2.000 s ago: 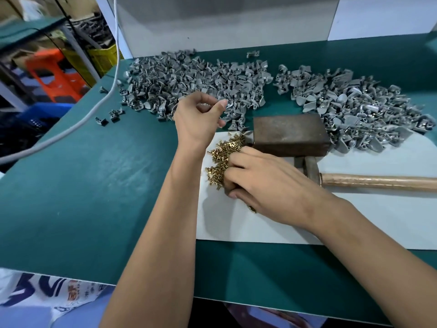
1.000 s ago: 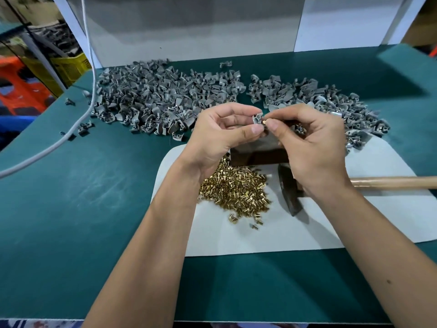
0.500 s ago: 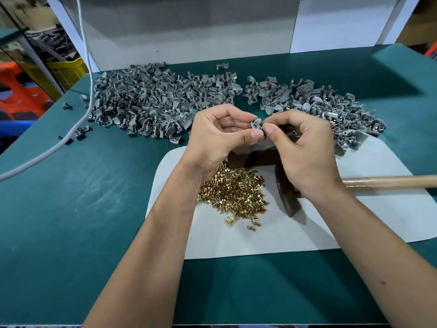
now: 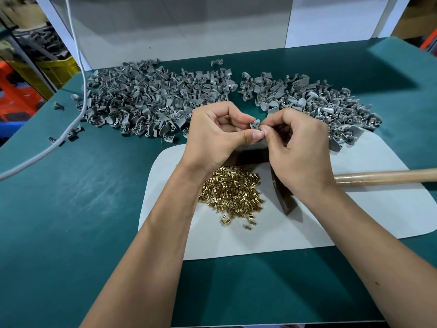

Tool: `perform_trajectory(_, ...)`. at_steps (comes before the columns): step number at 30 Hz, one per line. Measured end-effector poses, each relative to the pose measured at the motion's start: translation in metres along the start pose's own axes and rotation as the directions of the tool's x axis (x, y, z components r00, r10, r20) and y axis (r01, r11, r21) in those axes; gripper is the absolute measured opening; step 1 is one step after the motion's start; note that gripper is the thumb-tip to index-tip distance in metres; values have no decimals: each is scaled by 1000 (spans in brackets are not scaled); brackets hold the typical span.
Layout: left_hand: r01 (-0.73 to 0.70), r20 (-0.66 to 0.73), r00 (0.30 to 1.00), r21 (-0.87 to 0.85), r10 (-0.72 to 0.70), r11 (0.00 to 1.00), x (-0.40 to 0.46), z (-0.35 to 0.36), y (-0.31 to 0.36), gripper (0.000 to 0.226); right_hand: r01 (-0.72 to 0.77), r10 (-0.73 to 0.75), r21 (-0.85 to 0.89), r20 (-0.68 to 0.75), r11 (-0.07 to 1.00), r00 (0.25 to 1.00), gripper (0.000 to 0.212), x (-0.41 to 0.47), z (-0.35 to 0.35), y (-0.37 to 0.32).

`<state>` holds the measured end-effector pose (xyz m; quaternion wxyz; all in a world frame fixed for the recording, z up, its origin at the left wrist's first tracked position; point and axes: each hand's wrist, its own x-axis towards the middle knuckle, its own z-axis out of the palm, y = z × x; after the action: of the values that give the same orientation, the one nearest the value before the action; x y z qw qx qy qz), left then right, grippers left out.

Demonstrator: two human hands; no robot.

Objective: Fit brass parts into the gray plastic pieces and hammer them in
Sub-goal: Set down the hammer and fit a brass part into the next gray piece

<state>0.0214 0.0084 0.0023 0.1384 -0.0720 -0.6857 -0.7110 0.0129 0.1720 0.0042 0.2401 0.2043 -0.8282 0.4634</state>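
Observation:
My left hand [image 4: 220,136] pinches a small gray plastic piece [image 4: 255,125] between thumb and forefinger, held up over the table. My right hand [image 4: 298,147] meets it from the right, its fingertips pinching a brass part against the piece; the brass part is almost hidden. Below the hands a heap of brass parts [image 4: 230,192] lies on a white sheet [image 4: 354,218]. A hammer with a wooden handle [image 4: 387,176] lies on the sheet, its head [image 4: 287,204] partly under my right wrist. A dark metal block [image 4: 250,156] sits behind the brass heap, mostly hidden.
A large heap of gray plastic pieces [image 4: 146,100] covers the back left of the green table [image 4: 71,209]; a second heap [image 4: 319,102] lies at the back right, some showing brass. A gray cable [image 4: 80,91] hangs over the left side. A white wall panel [image 4: 179,27] stands behind.
Both hands rose from the table, the left with a gray piece, the right with a brass part, and met above the block. Over the last half second they barely moved.

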Motion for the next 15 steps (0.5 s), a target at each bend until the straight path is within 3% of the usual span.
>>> perform_trajectory(4, 12, 19, 1000, -30, -12, 999, 1, -3, 0, 27, 18, -19, 60, 20, 998, 1000, 7, 2, -1, 2)
perform_trajectory(9, 29, 3, 1000, -108, -29, 994, 2, -12, 2, 31, 145, -151, 94, 63, 985, 987, 13, 5, -6, 3)
perform_trajectory(15, 92, 61, 995, -159, -84, 983, 0, -10, 4, 32, 302, -302, 17, -1, 953, 953, 7, 7, -10, 7)
